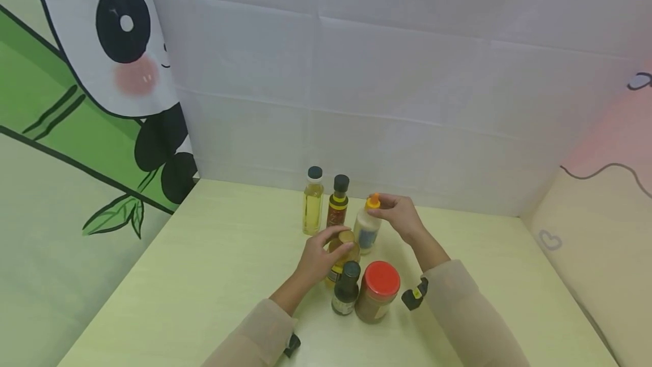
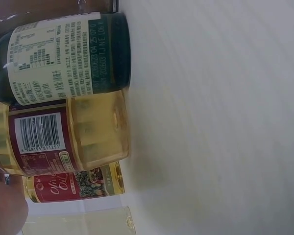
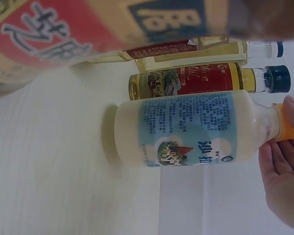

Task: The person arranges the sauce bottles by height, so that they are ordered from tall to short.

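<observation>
In the head view my left hand [image 1: 317, 256] holds the gold cap of a yellow oil bottle [image 1: 334, 272], thumb on one side and fingers on the other. My right hand [image 1: 402, 217] pinches the orange cap of a cream-coloured salad dressing bottle [image 1: 367, 238]. Seen from the right wrist, this dressing bottle [image 3: 188, 129] has a blue label, and its base is at the tabletop. The left wrist view shows the oil bottle [image 2: 98, 132] with a dark red barcode label, beside a dark green bottle [image 2: 54, 58]. Its cap is out of that view.
Behind the hands stand an olive oil bottle [image 1: 338, 205] and a clear bottle of pale oil [image 1: 313, 208]. Nearer me are the dark bottle [image 1: 346, 293] and a brown jar with a red lid [image 1: 382, 279]. A white sheet [image 1: 382, 101] hangs behind the pale table [image 1: 214, 276].
</observation>
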`<state>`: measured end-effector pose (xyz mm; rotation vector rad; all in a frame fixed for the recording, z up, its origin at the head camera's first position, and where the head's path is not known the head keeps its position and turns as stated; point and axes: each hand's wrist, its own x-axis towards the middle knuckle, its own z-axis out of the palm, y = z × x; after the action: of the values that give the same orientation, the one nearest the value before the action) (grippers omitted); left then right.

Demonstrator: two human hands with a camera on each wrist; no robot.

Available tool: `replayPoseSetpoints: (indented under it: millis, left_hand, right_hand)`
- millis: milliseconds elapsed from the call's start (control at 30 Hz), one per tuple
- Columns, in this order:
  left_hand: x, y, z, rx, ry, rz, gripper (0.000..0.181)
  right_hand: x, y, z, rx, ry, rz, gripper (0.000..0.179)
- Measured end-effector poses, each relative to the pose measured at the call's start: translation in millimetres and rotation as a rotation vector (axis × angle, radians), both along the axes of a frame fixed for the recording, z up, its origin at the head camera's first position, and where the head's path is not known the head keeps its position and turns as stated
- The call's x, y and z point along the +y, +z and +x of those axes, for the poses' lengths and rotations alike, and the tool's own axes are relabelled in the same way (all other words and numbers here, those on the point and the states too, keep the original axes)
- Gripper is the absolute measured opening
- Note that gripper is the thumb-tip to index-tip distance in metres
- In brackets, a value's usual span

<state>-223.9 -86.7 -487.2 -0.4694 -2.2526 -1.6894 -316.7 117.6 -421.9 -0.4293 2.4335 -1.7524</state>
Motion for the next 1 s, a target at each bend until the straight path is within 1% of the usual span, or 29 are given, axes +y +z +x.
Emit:
replayPoseSetpoints:
  millis: [267,467,667,867,967,1000]
  left_hand:
    - [1.4,1.8,1.4,-0.014,-0.014,0.018,0.037]
    - [1.0,-0.8,-0.7,-0.026,-0.015,0.01,0.038]
    - [1.1,-0.9,0.0,-0.025,-0.009,0.01,0.04]
    - [2.4,-0.5,1.6,-0.02,0.0,0.004,0.039]
    - [2.8,0.6,2.3,-0.015,0.004,0.001,0.037]
    - [2.9,0.8,2.5,-0.014,0.006,-0.002,0.037]
  right_hand:
    - [-3.2,-1.1,-10.7,-0.005,-0.022,0.012,0.046]
    - [-5.9,-1.9,-16.2,-0.011,-0.032,0.009,0.046]
    - [-8.6,-4.8,-21.8,-0.013,-0.029,-0.005,0.046]
    - [-10.9,-6.7,-24.9,-0.025,-0.01,-0.015,0.046]
    - [-12.9,-3.8,-24.0,-0.026,-0.003,-0.02,0.045]
    - [-13.9,-0.7,-21.4,-0.025,0.0,-0.022,0.045]
